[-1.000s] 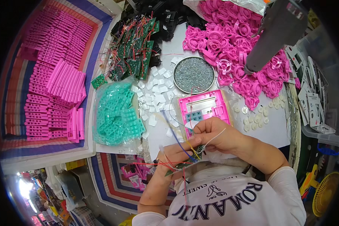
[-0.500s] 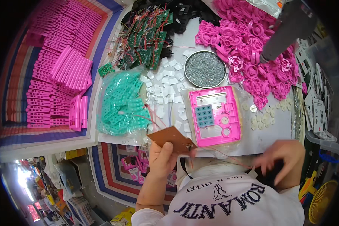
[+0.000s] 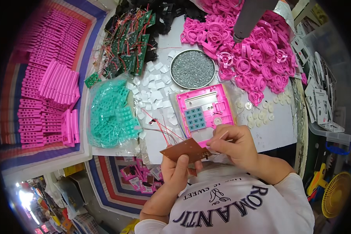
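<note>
Here | left hand (image 3: 178, 171) raised, fingers pinching flat brown circuit board (image 3: 185, 150) near bench (image 3: 269, 134) edge | right hand (image 3: 236, 146) curled, fingers pinching thin wire (image 3: 223, 135) | glossy pink plastic housing (image 3: 204, 113) just beyond.

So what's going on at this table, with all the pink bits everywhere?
A person is at work with small electronic parts. The left hand holds a brown circuit board with thin red wires trailing from it, while the right hand pinches something small at the board's edge. Just beyond lies an open pink plastic case with a blue keypad. Around it sit a round tin of small grey bits, a heap of pink wheel-shaped parts, teal keypads and stacked pink panels.
</note>
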### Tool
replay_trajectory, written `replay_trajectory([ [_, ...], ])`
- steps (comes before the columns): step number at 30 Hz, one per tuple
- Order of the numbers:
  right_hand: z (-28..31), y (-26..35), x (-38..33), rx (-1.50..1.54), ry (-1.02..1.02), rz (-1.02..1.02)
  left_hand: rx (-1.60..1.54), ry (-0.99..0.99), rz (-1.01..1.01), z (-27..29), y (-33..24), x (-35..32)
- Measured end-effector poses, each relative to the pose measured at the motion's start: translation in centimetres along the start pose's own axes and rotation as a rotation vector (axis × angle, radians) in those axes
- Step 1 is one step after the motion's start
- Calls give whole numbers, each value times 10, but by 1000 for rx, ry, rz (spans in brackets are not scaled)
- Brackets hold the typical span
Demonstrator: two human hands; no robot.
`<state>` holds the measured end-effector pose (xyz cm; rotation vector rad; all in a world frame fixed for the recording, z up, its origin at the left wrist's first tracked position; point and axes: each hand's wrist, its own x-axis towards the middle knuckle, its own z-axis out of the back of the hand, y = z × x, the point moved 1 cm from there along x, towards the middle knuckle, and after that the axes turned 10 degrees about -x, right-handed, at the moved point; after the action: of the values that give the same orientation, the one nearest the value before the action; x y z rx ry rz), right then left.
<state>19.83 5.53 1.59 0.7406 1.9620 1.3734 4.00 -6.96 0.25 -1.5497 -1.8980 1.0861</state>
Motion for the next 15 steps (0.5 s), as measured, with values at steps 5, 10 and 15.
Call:
replay_trajectory([
  [5, 62, 7, -31, -594, 408, 103, 167, 115, 109, 10, 2, -5],
  [10, 82, 64, -38, -984, 494, 216, 400, 492, 66, 5, -4, -6],
  [15, 30, 24, -7, -799, 492, 424, 465, 411, 64, -9, -3, 5],
])
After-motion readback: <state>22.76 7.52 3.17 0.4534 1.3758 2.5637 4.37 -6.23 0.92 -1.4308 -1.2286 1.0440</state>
